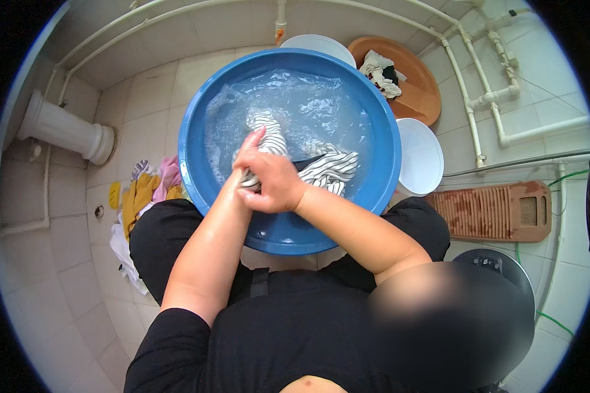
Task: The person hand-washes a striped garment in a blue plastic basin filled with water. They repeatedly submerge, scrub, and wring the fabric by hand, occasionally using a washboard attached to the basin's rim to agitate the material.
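Observation:
A black-and-white striped garment (328, 171) lies bunched and wet in the water of a large blue basin (289, 243). Part of it is dark. My right hand (276, 182) is closed over a wad of the striped cloth, close against my left wrist. My left hand (250, 148) is against the same cloth, mostly covered by my right hand and the fabric. Only part of it shows, so its grip is hidden. Both hands are together above the near-middle of the basin.
Colourful clothes (137, 196) lie on the tiles at left, near a white pillar (65, 128). Behind the basin stand a white bucket (318, 44) and a brown tub (419, 92) holding clothes. At right are another white bucket (419, 157), a brown washboard (488, 211) and wall pipes (465, 98).

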Available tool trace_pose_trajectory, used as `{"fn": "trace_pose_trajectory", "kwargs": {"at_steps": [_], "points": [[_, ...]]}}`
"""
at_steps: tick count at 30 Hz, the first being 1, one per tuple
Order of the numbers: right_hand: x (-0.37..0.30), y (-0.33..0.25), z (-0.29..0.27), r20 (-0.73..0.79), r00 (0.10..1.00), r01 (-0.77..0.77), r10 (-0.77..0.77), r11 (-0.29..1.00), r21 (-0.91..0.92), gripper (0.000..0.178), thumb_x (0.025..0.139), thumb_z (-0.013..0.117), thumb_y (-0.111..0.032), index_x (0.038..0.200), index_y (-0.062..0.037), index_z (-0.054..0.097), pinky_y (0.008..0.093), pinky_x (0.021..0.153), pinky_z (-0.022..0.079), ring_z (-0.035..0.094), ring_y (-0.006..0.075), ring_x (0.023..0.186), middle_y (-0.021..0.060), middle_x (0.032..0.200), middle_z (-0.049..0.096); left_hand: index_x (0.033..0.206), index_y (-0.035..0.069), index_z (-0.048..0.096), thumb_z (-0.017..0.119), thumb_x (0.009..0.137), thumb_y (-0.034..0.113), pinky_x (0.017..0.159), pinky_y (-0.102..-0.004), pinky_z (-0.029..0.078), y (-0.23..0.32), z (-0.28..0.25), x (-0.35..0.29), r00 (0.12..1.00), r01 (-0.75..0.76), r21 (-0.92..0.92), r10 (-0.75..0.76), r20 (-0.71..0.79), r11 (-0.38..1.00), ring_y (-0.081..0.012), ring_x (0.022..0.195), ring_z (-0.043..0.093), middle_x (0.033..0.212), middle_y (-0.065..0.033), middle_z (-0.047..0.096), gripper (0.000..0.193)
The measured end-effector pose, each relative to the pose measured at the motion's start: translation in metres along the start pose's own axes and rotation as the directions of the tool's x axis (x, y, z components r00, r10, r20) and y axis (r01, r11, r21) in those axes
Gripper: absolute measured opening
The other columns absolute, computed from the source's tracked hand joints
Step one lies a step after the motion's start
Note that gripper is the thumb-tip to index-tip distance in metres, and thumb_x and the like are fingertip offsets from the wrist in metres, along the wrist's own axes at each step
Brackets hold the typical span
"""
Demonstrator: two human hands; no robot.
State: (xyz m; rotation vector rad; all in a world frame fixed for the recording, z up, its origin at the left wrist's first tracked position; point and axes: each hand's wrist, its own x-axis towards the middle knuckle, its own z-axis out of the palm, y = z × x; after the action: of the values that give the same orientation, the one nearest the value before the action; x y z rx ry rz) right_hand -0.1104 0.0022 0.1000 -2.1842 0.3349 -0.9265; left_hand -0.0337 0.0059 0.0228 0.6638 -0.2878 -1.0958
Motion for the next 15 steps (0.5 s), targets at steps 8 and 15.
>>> {"fn": "trace_pose_trajectory", "kwargs": {"at_steps": [8,15], "points": [[-0.01,0.059,-0.015,-0.3,0.828,-0.505,0.475,0.862,-0.03,0.028,0.077,0.056,-0.032,0.07,-0.0055,0.06,0.039,0.06,0.046,0.058,0.0329,0.07,0.0157,0.074,0.06,0.094,0.007,0.056,0.044,0.088,0.031,0.077,-0.0375,0.046,0.015,0.016,-0.006,0.771,0.585,-0.089,-0.587,-0.248,0.806,-0.0228,0.086,0.057,0.09,-0.0082,0.06,0.028],[-0.012,0.077,-0.021,-0.289,0.929,-0.298,0.23,0.93,-0.217,0.028,0.078,0.056,-0.035,0.074,-0.0074,0.059,0.0406,0.065,0.047,0.059,0.0332,0.072,0.0158,0.079,0.061,0.097,0.004,0.054,0.038,0.091,0.033,0.073,-0.0326,0.046,0.015,0.047,-0.01,0.785,0.572,-0.015,-0.552,-0.282,0.82,-0.0183,0.081,0.056,0.084,-0.0074,0.059,0.034]]}}
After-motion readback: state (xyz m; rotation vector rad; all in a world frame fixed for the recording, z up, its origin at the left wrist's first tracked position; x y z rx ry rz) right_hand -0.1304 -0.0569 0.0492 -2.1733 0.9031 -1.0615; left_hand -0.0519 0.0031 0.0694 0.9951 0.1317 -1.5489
